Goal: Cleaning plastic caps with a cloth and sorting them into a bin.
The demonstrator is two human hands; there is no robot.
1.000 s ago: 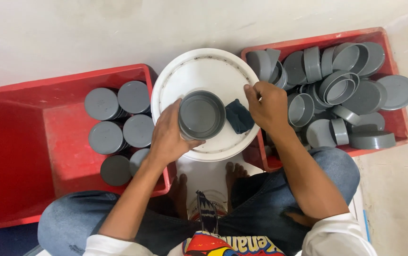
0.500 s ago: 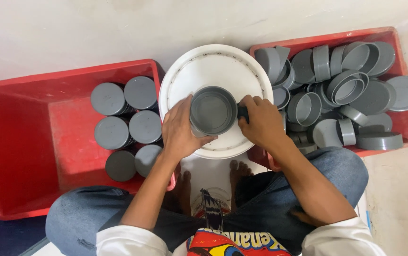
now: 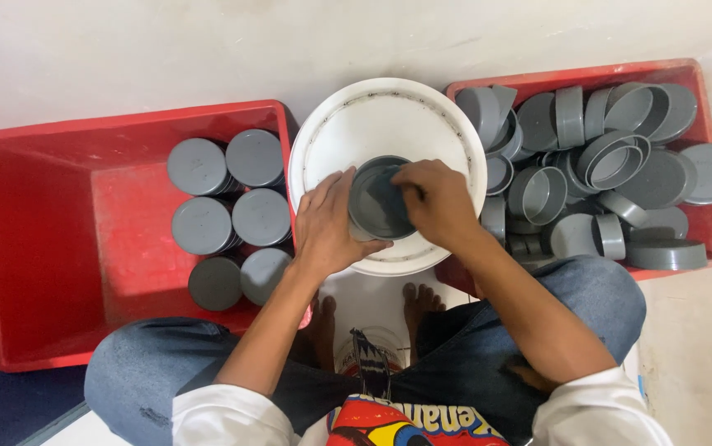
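My left hand [image 3: 325,225] grips a grey round plastic cap [image 3: 370,201], open side up, over a white bucket lid [image 3: 389,111]. My right hand [image 3: 437,202] presses a dark cloth [image 3: 389,198] down into the cap's hollow. Both hands sit above the front half of the white lid, between two red crates.
The red crate on the left [image 3: 50,248] holds several stacks of grey caps [image 3: 232,216] along its right side. Loose grey caps [image 3: 604,157] are piled high in the red crate on the right [image 3: 707,107]. My knees and bare feet [image 3: 418,301] are below the lid. A white wall lies behind.
My right hand has moved left from beside the cap to inside it, carrying the dark cloth into the hollow. My left hand keeps hold of the cap.
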